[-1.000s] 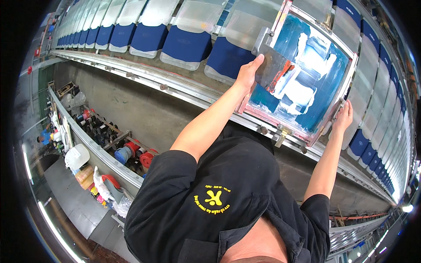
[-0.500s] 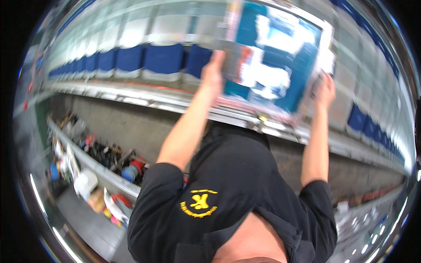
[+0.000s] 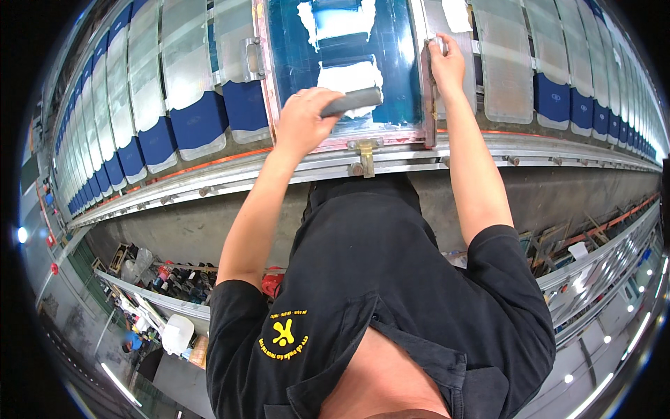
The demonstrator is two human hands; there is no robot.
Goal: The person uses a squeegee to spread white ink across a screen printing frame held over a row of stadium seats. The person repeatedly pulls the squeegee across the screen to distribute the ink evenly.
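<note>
A screen-printing frame (image 3: pixel 428 127) with blue-green mesh (image 3: pixel 400 87) lies in front of me. Two patches of white ink (image 3: pixel 340 22) show on its mesh. My left hand (image 3: pixel 303 122) is closed round a dark grey squeegee (image 3: pixel 359 100), held over the near patch; whether its blade touches the mesh is hidden. At the frame's right side, the fingers of my right hand (image 3: pixel 447 64) are curled on the side handle, mostly covered by them. The matching metal handle (image 3: pixel 252 59) on the left side is free. A brass-coloured clamp (image 3: pixel 366 157) sits at the near edge.
Long rows of blue-and-whitish fabric panels (image 3: pixel 198 119) lie on the table to both sides. A metal rail (image 3: pixel 272 167) runs along its near edge. Behind me at left are a shelf with assorted items (image 3: pixel 181 283) and a white container (image 3: pixel 177 334).
My left hand has left the frame's left side and now holds the squeegee over the mesh. My right hand stays at the right side. The view has turned, and the frame appears straighter and further left.
</note>
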